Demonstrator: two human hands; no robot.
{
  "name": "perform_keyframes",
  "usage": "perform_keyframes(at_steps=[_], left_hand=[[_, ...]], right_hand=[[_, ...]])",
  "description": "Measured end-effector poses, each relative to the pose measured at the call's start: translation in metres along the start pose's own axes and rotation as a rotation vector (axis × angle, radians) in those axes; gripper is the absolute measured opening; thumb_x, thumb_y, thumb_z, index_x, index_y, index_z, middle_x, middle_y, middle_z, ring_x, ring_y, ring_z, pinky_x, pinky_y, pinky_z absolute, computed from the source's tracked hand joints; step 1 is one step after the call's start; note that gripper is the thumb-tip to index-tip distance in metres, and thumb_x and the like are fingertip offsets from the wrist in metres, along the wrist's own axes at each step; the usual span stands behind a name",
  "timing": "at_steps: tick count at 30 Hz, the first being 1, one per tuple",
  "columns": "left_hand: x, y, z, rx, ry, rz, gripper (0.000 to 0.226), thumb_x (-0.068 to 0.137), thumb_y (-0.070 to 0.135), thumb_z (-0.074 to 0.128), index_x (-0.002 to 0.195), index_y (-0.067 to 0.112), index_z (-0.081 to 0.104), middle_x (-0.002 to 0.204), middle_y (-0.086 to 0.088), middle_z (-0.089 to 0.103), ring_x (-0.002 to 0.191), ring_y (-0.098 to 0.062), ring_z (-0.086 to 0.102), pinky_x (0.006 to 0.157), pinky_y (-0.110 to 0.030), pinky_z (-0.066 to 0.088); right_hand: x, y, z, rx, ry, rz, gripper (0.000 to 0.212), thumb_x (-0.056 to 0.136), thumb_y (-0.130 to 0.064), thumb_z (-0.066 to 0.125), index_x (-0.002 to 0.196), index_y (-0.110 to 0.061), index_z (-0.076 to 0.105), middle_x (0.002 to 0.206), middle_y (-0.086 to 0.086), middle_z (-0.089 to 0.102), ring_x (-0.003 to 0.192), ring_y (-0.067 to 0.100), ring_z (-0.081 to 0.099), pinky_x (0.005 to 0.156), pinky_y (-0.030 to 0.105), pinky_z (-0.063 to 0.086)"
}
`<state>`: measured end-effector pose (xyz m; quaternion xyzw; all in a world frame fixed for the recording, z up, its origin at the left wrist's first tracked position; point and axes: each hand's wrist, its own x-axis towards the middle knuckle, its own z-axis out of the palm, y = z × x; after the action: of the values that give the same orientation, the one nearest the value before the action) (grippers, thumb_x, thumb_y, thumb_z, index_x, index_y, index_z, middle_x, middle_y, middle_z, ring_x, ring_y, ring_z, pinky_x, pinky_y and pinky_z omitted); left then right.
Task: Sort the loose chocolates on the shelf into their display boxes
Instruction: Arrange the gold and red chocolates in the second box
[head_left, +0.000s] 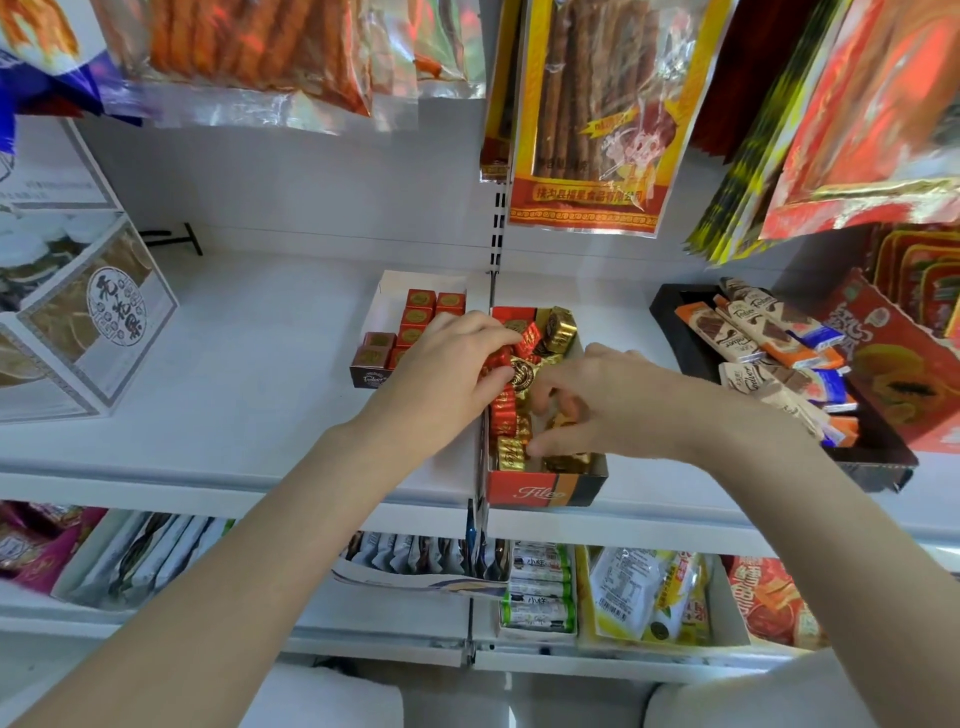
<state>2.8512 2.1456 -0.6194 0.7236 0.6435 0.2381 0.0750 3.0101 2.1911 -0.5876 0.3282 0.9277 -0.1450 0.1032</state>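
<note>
A red and black display box (545, 488) stands at the shelf's front edge, holding mixed red and gold wrapped chocolates (558, 327). My left hand (447, 369) reaches over its left side, fingers closed on several red-wrapped chocolates (501, 358) and a round gold one. My right hand (602, 400) dips into the box from the right, fingertips pinching a gold-wrapped chocolate (558, 421). Behind and to the left, a white display box (387, 301) holds neat rows of red square chocolates (418, 317).
A black tray (670, 317) of chocolate bars sits on the right of the white shelf (249, 374). A large printed carton (98, 322) stands at the left. Snack bags (587, 119) hang above. The lower shelf holds packets and boxes.
</note>
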Motion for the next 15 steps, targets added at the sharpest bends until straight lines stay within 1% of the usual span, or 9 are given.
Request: perform_keyframes(at_steps=[2,4,6,8,10,12,14,15], left_hand=[[-0.001,0.000,0.000,-0.003,0.000,0.001,0.039,0.092,0.024,0.047,0.131,0.022,0.047,0.132,0.006,0.048,0.123,-0.012,0.034,0.100,-0.023,0.026],[-0.001,-0.001,0.000,-0.003,0.004,0.005,0.039,0.092,0.024,0.048,0.131,0.022,0.047,0.131,0.006,0.048,0.123,-0.012,0.034,0.099,-0.022,0.025],[-0.001,-0.001,-0.001,-0.003,0.005,0.006,0.039,0.092,0.025,0.048,0.131,0.022,0.047,0.131,0.007,0.048,0.123,-0.012,0.034,0.099,-0.022,0.025],[-0.001,-0.001,-0.001,-0.005,0.004,0.007,0.039,0.092,0.025,0.048,0.131,0.022,0.047,0.131,0.007,0.048,0.122,-0.011,0.034,0.099,-0.021,0.025],[-0.002,0.000,-0.001,-0.009,0.006,0.006,0.039,0.092,0.024,0.047,0.131,0.022,0.047,0.131,0.007,0.048,0.122,-0.012,0.034,0.099,-0.021,0.025],[-0.002,0.000,-0.001,-0.012,0.009,0.004,0.038,0.092,0.024,0.047,0.131,0.022,0.047,0.131,0.006,0.048,0.122,-0.012,0.034,0.098,-0.021,0.025],[-0.002,0.000,-0.001,-0.006,0.010,0.005,0.038,0.092,0.024,0.047,0.130,0.022,0.047,0.131,0.007,0.048,0.122,-0.012,0.034,0.098,-0.020,0.025],[-0.002,0.000,-0.001,-0.005,0.010,0.006,0.038,0.092,0.024,0.047,0.130,0.022,0.048,0.131,0.007,0.048,0.122,-0.012,0.035,0.097,-0.019,0.024]], right_hand=[[0.001,0.001,0.003,0.050,0.021,0.005,0.030,0.078,-0.053,0.057,0.087,-0.024,0.056,0.073,-0.017,0.047,0.083,0.011,0.045,0.080,0.030,0.034],[-0.001,0.004,0.003,0.162,0.044,-0.013,0.033,0.082,-0.052,0.052,0.083,-0.021,0.062,0.071,-0.016,0.052,0.075,0.008,0.050,0.073,0.024,0.038],[-0.005,0.007,0.000,0.246,0.082,-0.028,0.028,0.089,-0.041,0.048,0.087,-0.020,0.066,0.076,-0.014,0.058,0.075,0.005,0.053,0.065,0.011,0.038],[-0.008,0.010,-0.002,0.245,0.066,-0.037,0.019,0.090,-0.032,0.051,0.094,-0.022,0.067,0.086,-0.011,0.064,0.082,0.004,0.056,0.062,0.006,0.037],[-0.009,0.011,-0.001,0.201,-0.004,-0.039,0.015,0.089,-0.029,0.054,0.097,-0.023,0.067,0.091,-0.010,0.064,0.087,0.005,0.057,0.062,0.004,0.037],[-0.009,0.010,0.000,0.160,-0.045,-0.032,0.015,0.089,-0.028,0.055,0.099,-0.024,0.066,0.093,-0.010,0.065,0.090,0.007,0.058,0.064,0.005,0.037],[-0.010,0.009,-0.003,0.143,-0.021,-0.022,0.017,0.088,-0.030,0.056,0.101,-0.024,0.065,0.094,-0.009,0.065,0.090,0.009,0.058,0.067,0.008,0.037],[-0.010,0.007,-0.005,0.157,0.027,-0.019,0.017,0.087,-0.031,0.057,0.100,-0.023,0.065,0.092,-0.009,0.066,0.087,0.008,0.058,0.067,0.009,0.038]])
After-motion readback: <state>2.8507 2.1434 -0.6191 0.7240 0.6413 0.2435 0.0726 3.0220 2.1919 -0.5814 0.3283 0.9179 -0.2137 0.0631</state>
